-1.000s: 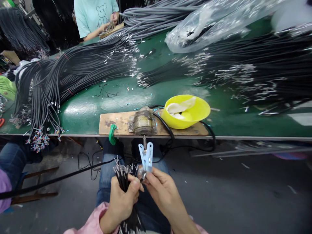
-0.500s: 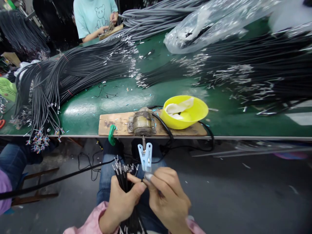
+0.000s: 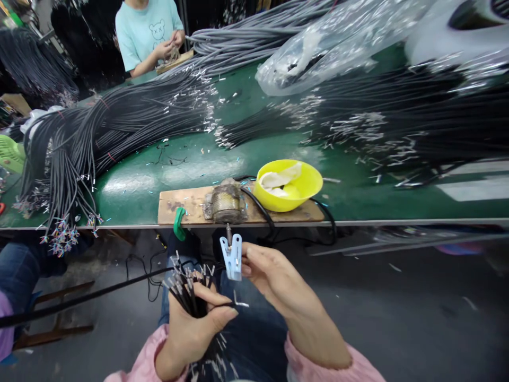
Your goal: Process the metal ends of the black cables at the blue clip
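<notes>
Centrally, the left hand (image 3: pixel 189 331) closes around a bundle of black cables (image 3: pixel 183 292), held upright and slightly fanned above the lap, their stripped, silvery ends pointing away from the wearer. Between thumb and index finger of this hand a single cable stands apart, its bare end (image 3: pixel 240 304) divided into two pale strands directed to the right. The right hand (image 3: pixel 278 284) is raised beside a light-blue clothespin (image 3: pixel 231 258), its fingers bent and set close together; whether the fingertips touch the clothespin or grip anything cannot be told. The clothespin hangs from the shaft (image 3: pixel 229 232) of a small, worn motor (image 3: pixel 227 204), which projects past the near edge of the green table (image 3: pixel 147 185). The motor is mounted on a wooden board (image 3: pixel 169 201) lying along that edge, with a green clamp (image 3: pixel 178 224) at its left part. To the right of the motor, a yellow bowl (image 3: pixel 272 201) contains a crumpled white item (image 3: pixel 284 178). Farther back lie cable heaps (image 3: pixel 119 119), grey cables (image 3: pixel 238 40) and a clear plastic bag (image 3: pixel 330 48). A co-worker in a light-blue shirt (image 3: pixel 139 34) sits at the far side.
</notes>
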`<state>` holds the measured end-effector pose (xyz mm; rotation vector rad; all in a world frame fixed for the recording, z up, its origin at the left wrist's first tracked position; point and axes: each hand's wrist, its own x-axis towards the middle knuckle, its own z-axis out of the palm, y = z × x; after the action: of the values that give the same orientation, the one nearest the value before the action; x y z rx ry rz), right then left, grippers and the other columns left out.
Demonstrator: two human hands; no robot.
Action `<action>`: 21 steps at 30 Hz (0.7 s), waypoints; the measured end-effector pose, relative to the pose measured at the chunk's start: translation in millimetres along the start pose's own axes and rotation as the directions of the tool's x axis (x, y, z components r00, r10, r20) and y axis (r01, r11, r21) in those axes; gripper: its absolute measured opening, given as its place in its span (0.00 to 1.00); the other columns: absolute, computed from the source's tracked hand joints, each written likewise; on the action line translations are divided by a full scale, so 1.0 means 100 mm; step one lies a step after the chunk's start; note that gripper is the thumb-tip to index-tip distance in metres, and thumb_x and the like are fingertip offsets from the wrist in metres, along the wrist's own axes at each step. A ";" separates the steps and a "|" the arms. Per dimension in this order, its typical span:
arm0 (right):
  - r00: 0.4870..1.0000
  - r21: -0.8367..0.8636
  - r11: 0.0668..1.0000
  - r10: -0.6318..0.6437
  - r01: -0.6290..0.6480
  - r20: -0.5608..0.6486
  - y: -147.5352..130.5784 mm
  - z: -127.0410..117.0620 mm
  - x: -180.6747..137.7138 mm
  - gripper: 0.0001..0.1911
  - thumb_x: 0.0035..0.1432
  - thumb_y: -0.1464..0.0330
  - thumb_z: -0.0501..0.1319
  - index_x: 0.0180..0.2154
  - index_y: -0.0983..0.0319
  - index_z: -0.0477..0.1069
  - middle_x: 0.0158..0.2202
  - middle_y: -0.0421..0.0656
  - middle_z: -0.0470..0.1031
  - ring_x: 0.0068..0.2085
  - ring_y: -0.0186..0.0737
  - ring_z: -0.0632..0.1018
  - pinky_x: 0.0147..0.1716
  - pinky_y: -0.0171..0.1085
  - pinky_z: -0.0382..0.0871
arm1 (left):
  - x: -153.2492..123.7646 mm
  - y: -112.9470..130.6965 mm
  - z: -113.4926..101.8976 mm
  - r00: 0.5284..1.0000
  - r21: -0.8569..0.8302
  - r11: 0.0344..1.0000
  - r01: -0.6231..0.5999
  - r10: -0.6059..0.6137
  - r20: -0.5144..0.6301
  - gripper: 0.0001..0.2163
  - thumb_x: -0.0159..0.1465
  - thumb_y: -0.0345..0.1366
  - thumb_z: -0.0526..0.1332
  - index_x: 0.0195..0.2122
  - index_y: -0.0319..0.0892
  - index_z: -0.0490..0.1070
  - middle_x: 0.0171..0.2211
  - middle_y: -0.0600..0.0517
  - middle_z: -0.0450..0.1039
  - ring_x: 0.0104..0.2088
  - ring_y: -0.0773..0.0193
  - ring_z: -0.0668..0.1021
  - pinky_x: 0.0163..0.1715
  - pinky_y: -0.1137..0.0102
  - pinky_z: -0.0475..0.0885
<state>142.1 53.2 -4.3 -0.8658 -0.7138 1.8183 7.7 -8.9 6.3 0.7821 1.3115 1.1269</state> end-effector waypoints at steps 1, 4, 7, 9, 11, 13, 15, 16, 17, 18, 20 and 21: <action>1.000 0.014 1.000 -0.019 0.019 -0.002 -0.03 0.04 0.03 0.22 0.37 0.50 0.69 0.19 0.64 0.75 0.17 0.39 0.68 0.20 0.32 0.64 0.20 0.32 0.59 | 0.00 0.00 -0.01 1.000 -0.002 1.000 -0.017 0.017 -0.002 0.10 0.42 0.42 0.74 0.18 0.45 0.75 0.14 0.56 0.64 0.19 0.68 0.65 0.22 0.71 0.64; 1.000 0.083 0.996 -0.026 0.027 -0.012 -0.04 0.16 0.10 0.22 0.38 0.49 0.69 0.21 0.63 0.76 0.19 0.40 0.71 0.21 0.33 0.67 0.19 0.32 0.61 | 0.01 0.03 -0.01 0.994 0.042 0.993 -0.107 0.108 -0.028 0.08 0.44 0.40 0.73 0.18 0.45 0.76 0.16 0.55 0.68 0.21 0.66 0.69 0.26 0.69 0.67; 0.999 0.177 0.984 -0.027 0.032 -0.035 0.03 0.21 0.11 0.19 0.40 0.52 0.69 0.22 0.62 0.77 0.20 0.40 0.73 0.22 0.33 0.69 0.21 0.32 0.63 | 0.05 0.04 0.02 0.982 0.084 0.981 -0.177 0.182 -0.055 0.07 0.46 0.39 0.71 0.19 0.43 0.78 0.18 0.53 0.72 0.22 0.64 0.71 0.27 0.68 0.69; 0.999 0.219 0.976 -0.012 0.019 -0.034 0.08 0.21 0.10 0.18 0.41 0.53 0.70 0.25 0.62 0.78 0.23 0.41 0.76 0.22 0.34 0.71 0.23 0.33 0.65 | 0.07 0.04 0.05 0.978 0.078 0.977 -0.199 0.203 -0.056 0.06 0.48 0.37 0.70 0.21 0.42 0.78 0.19 0.52 0.74 0.23 0.63 0.73 0.27 0.68 0.69; 1.000 0.255 0.967 0.017 -0.012 -0.018 0.13 0.18 0.09 0.18 0.42 0.53 0.70 0.26 0.62 0.79 0.24 0.42 0.77 0.23 0.34 0.72 0.24 0.32 0.66 | 0.09 0.02 0.08 0.974 0.071 0.975 -0.212 0.217 -0.059 0.05 0.49 0.36 0.69 0.21 0.41 0.79 0.20 0.52 0.75 0.24 0.62 0.74 0.29 0.68 0.70; 0.999 0.292 0.955 0.045 -0.046 0.009 0.16 0.15 0.08 0.18 0.43 0.53 0.69 0.27 0.62 0.79 0.25 0.42 0.78 0.23 0.34 0.73 0.24 0.32 0.67 | 0.09 0.00 0.10 0.974 0.069 0.974 -0.218 0.222 -0.055 0.06 0.50 0.36 0.68 0.20 0.40 0.78 0.19 0.51 0.75 0.24 0.61 0.74 0.29 0.68 0.69; 0.997 0.330 0.941 0.072 -0.077 0.027 0.19 0.12 0.08 0.19 0.43 0.51 0.68 0.29 0.61 0.79 0.27 0.43 0.79 0.24 0.35 0.74 0.26 0.33 0.68 | 0.09 -0.02 0.10 0.976 0.069 0.975 -0.209 0.213 -0.049 0.07 0.51 0.37 0.68 0.20 0.39 0.78 0.17 0.52 0.73 0.22 0.64 0.72 0.26 0.69 0.68; 0.996 0.344 0.935 0.084 -0.089 0.029 0.20 0.10 0.09 0.20 0.44 0.51 0.68 0.30 0.61 0.79 0.28 0.43 0.79 0.25 0.36 0.74 0.28 0.34 0.69 | 0.08 -0.04 0.10 0.977 0.069 0.977 -0.203 0.206 -0.047 0.08 0.51 0.37 0.68 0.20 0.39 0.77 0.16 0.52 0.72 0.21 0.65 0.71 0.24 0.70 0.67; 0.995 0.354 0.930 0.092 -0.096 0.028 0.21 0.07 0.09 0.20 0.44 0.50 0.67 0.30 0.60 0.79 0.28 0.43 0.79 0.26 0.37 0.75 0.28 0.35 0.69 | 0.07 -0.05 0.09 0.979 0.068 0.978 -0.196 0.199 -0.046 0.08 0.51 0.38 0.68 0.20 0.39 0.77 0.16 0.53 0.71 0.20 0.66 0.70 0.23 0.71 0.67; 0.995 0.357 0.929 0.095 -0.097 0.023 0.22 0.05 0.09 0.21 0.44 0.50 0.67 0.30 0.60 0.79 0.28 0.44 0.79 0.26 0.37 0.75 0.29 0.35 0.70 | 0.06 -0.06 0.09 0.980 0.066 0.980 -0.189 0.192 -0.044 0.08 0.51 0.39 0.68 0.20 0.39 0.77 0.16 0.53 0.70 0.20 0.67 0.69 0.23 0.71 0.66; 0.997 0.345 0.936 0.074 -0.067 -0.005 0.25 -0.02 0.09 0.21 0.43 0.49 0.67 0.30 0.60 0.78 0.25 0.43 0.77 0.25 0.38 0.74 0.27 0.35 0.69 | 0.04 -0.09 0.06 0.985 0.062 0.984 -0.170 0.172 -0.034 0.10 0.50 0.40 0.68 0.20 0.39 0.76 0.17 0.53 0.69 0.20 0.67 0.69 0.23 0.71 0.67; 0.998 0.327 0.944 0.050 -0.037 -0.030 0.26 -0.05 0.07 0.20 0.43 0.50 0.67 0.29 0.60 0.78 0.23 0.41 0.75 0.24 0.37 0.72 0.25 0.34 0.68 | 0.03 -0.10 0.05 0.987 0.061 0.986 -0.157 0.159 -0.028 0.10 0.50 0.41 0.68 0.20 0.39 0.76 0.17 0.52 0.69 0.21 0.67 0.69 0.24 0.71 0.67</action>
<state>130.6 50.9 -29.6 -0.6972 -0.3543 1.8860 14.2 -8.6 -3.7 0.9281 1.3331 1.2352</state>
